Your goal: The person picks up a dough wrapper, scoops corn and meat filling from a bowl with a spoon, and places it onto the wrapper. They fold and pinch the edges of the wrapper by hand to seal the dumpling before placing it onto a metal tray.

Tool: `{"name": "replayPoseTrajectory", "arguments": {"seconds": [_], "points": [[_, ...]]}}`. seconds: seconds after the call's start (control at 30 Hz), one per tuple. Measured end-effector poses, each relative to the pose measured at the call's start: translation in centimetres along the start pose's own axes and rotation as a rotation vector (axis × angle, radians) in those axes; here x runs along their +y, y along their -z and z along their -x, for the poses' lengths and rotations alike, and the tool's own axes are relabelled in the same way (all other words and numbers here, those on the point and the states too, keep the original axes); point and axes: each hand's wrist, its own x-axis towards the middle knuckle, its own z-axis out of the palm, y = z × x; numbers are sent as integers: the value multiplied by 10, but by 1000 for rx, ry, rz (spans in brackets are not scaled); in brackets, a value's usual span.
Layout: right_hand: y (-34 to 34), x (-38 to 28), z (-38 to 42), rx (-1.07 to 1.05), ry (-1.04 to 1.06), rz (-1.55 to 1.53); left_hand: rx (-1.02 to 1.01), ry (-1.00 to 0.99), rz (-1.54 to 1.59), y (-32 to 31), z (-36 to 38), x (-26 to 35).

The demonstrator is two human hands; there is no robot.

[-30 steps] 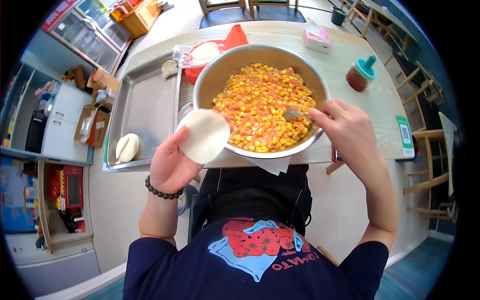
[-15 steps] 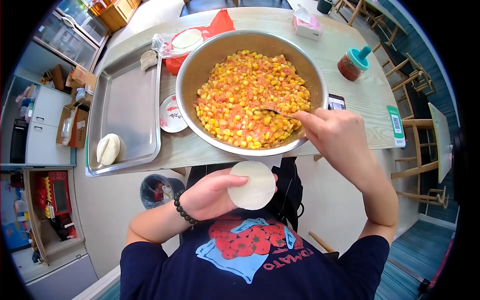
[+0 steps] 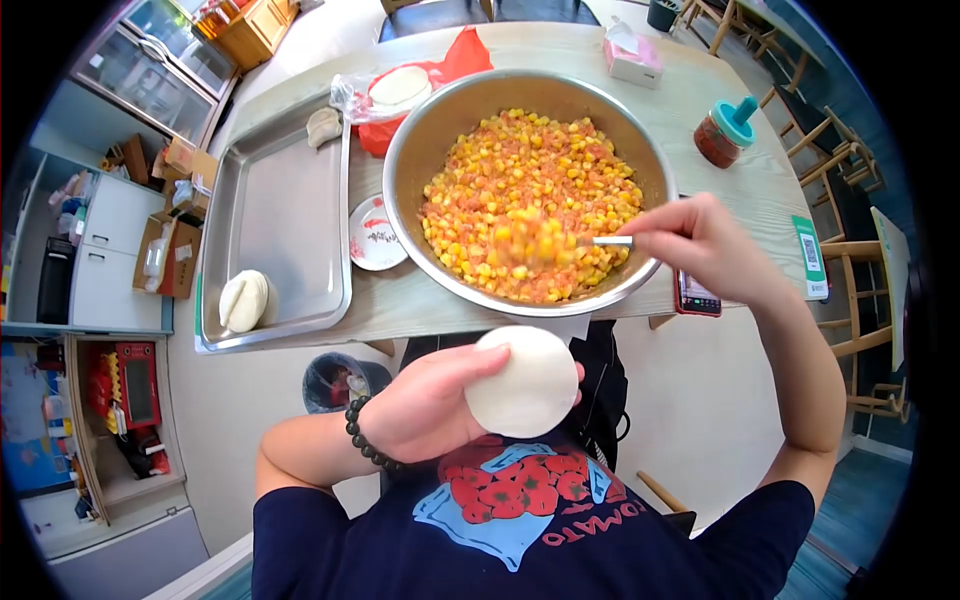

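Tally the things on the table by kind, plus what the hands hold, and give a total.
Metal bowl of corn filling: 1
Metal tray: 1
Small plate: 1
Folded dumplings: 2
Bag of wrappers: 1
Tissue box: 1
Jar: 1
Phone: 1
Wrapper in left hand: 1
Spoon in right hand: 1
Total: 11

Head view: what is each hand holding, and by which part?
Left hand cradles a round dough wrapper from underneath; right hand pinches a spoon by its handle end.
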Motion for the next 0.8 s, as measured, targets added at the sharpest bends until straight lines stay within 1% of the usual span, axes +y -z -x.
{"name": "replayPoseTrajectory", "arguments": {"seconds": [0.03, 0.1, 0.17, 0.23, 0.27, 0.3, 0.33, 0.37, 0.43, 0.47, 0.5, 0.57, 0.6, 0.73, 0.8], "points": [[5, 0, -5, 40, 39, 44, -9, -2, -17, -3, -2, 5], [14, 1, -10, 98, 79, 102, 4, -143, -62, -10, -8, 15], [24, 4, -13, 119, 44, 5, 72, -199, -1, -14, -15, 24], [33, -4, -8, 141, 102, 52, 90, -279, 27, -12, -27, 33], [34, -10, -2, 156, 152, -3, 79, -301, 25, -9, -34, 38], [33, -14, 3, 167, 205, -60, 54, -318, 91, -5, -43, 42], [29, -14, 5, 203, 260, -86, 30, -331, 159, -2, -50, 46], [25, -9, 6, 229, 305, -109, 24, -350, 156, 0, -56, 49], [16, 2, 4, 311, 518, -7, -49, -373, 215, 1, -66, 54], [11, 1, 8, 330, 512, 34, -125, -335, 261, -2, -68, 57], [8, 5, 7, 323, 514, 37, -126, -342, 267, -5, -69, 60], [0, 16, 4, 428, 666, 98, -58, -353, 210, -8, -71, 62], [-2, 20, 2, 453, 709, 118, -40, -353, 215, -9, -71, 63], [6, 27, 8, 416, 728, 154, 18, -380, 224, -14, -70, 62], [12, 25, 14, 371, 678, 62, -9, -424, 190, -9, -72, 65]]}}
